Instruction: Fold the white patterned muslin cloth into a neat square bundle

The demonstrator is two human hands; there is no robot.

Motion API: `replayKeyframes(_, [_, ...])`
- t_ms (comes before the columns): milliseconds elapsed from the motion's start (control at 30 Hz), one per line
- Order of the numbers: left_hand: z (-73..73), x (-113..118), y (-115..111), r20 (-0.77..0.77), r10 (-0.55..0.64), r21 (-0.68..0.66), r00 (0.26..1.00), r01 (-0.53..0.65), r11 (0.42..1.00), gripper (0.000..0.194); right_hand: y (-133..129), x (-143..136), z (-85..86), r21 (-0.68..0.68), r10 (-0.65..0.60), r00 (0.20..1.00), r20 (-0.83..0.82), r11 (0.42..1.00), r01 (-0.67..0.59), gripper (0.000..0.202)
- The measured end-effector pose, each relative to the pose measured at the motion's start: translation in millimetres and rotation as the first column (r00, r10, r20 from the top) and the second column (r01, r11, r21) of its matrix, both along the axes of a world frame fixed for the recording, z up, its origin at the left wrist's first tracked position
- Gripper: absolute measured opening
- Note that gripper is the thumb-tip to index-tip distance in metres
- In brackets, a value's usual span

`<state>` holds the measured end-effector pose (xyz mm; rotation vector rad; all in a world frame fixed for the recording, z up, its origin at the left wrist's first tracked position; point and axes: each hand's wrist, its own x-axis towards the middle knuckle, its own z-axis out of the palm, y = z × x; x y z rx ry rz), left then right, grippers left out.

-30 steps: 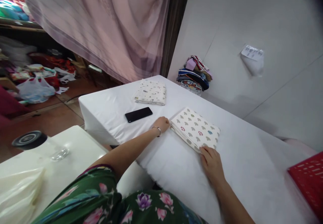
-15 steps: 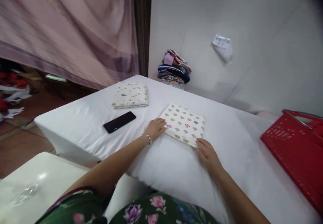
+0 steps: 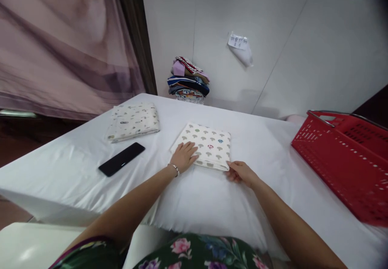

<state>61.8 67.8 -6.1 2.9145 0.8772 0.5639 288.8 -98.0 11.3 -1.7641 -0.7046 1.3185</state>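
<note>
A folded white cloth with a mushroom print (image 3: pixel 209 141) lies flat on the white-covered table (image 3: pixel 257 139). My left hand (image 3: pixel 184 156) rests on its near left part, fingers spread and palm down. At the near right corner, my right hand (image 3: pixel 240 172) pinches the cloth's edge between thumb and fingers. Farther left lies a second folded cloth with a small print (image 3: pixel 135 119), touched by neither hand. A black phone (image 3: pixel 121 159) lies just in front of that second cloth.
On the right stands a red basket (image 3: pixel 342 164) with a metal handle. A stack of folded clothes (image 3: pixel 188 79) sits beyond the far table edge, against the wall. White seat surface (image 3: pixel 39 240) at lower left; pink curtain (image 3: pixel 60 47) at upper left.
The view has turned right, so the table things appear farther left and more of the basket shows. My left hand has moved further onto the cloth and lies flatter; my right fingers now pinch its corner.
</note>
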Motion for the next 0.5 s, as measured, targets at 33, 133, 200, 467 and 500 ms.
replayKeyframes(33, [-3.2,-1,0,-0.011,0.007,-0.001,1.0,-0.007,1.0,0.042,0,-1,-0.4,0.001,0.004,0.999,-0.033,1.0,-0.004,0.033])
replayKeyframes(133, [-6.9,-2,1,-0.016,0.008,0.01,1.0,-0.008,1.0,0.043,0,-2,-2.1,0.011,-0.015,0.996,-0.088,1.0,0.016,0.031])
replayKeyframes(200, [-6.3,-2,1,-0.017,0.003,0.018,1.0,-0.003,1.0,0.043,1,-2,-4.0,0.01,-0.022,0.996,-0.082,1.0,0.023,0.028])
replayKeyframes(467, [-4.2,-4,-2,-0.018,0.008,0.032,1.0,-0.007,0.999,0.042,-1,1,-11.3,-0.002,0.025,0.999,-0.029,1.0,-0.025,0.03])
replayKeyframes(500, [-4.0,-4,-3,-0.015,0.011,0.029,1.0,-0.011,1.0,0.042,0,3,-10.9,0.005,0.016,1.0,-0.011,1.0,-0.016,0.032])
